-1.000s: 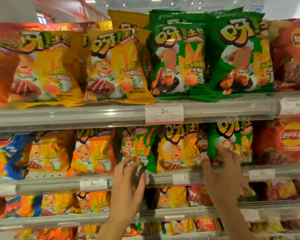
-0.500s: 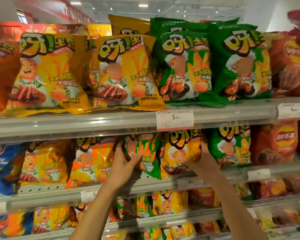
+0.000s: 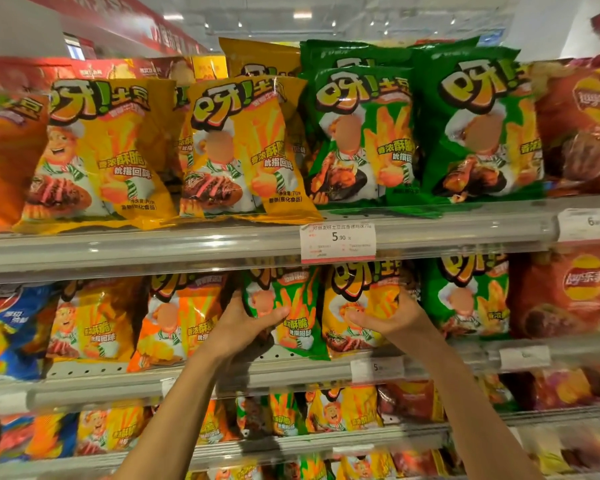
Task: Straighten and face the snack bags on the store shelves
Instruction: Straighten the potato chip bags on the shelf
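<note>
On the second shelf a green snack bag (image 3: 297,320) stands tilted between an orange bag (image 3: 181,320) and a yellow bag (image 3: 364,306). My left hand (image 3: 246,327) grips the green bag's left edge, thumb across its front. My right hand (image 3: 392,317) grips the yellow bag's right side, thumb on its front and fingers behind. Another green bag (image 3: 471,299) stands just right of that hand. The top shelf carries upright yellow bags (image 3: 243,150) and green bags (image 3: 364,136).
A price tag (image 3: 337,241) hangs from the top shelf rail (image 3: 153,247) just above my hands. Red chip bags (image 3: 565,292) fill the right end, blue and orange bags (image 3: 4,334) the left. Lower shelves hold more bags behind rails (image 3: 291,375).
Both hands rose and closed in on the second shelf. The left hand went from reaching to gripping the green bag; the right shifted left from the green bag onto the yellow one.
</note>
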Available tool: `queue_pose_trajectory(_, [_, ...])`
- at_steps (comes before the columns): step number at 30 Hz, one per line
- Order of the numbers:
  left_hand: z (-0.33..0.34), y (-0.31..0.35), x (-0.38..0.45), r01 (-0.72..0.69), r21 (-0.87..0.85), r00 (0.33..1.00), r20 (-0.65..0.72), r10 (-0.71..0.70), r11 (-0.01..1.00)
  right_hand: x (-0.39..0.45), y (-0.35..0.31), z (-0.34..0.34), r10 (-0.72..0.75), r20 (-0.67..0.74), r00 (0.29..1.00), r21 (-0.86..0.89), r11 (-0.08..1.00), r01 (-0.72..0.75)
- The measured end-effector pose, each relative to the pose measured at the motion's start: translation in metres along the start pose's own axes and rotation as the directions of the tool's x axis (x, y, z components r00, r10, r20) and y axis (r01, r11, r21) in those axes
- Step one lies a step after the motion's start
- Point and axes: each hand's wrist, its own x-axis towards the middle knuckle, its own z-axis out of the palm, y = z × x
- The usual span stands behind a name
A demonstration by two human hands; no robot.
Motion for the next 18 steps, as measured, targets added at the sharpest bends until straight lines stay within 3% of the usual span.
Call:
queue_pose_trajectory(4, [-0.009, 0.002, -0.003, 0.047, -0.03, 0.997, 0.055, -0.045, 0.998, 0.004, -0.004, 0.0, -0.011, 0.101, 0.995, 0.012, 1.0, 0.009])
queue_pose_trajectory(10, [-0.019, 0.005, -0.007, 0.107, -0.005, 0.988, 0.113, -0.106, 0.994, 0.005, -0.003, -0.002, -0.044, 0.136, 0.99, 0.053, 0.998, 0.037])
queue_pose_trajectory(18, [-0.015, 0.017, -0.024, 0.067, 0.036, 0.995, 0.072, -0.07, 0.997, 0.002, -0.004, 0.007, 0.017, -0.054, 0.998, -0.016, 1.0, -0.018])
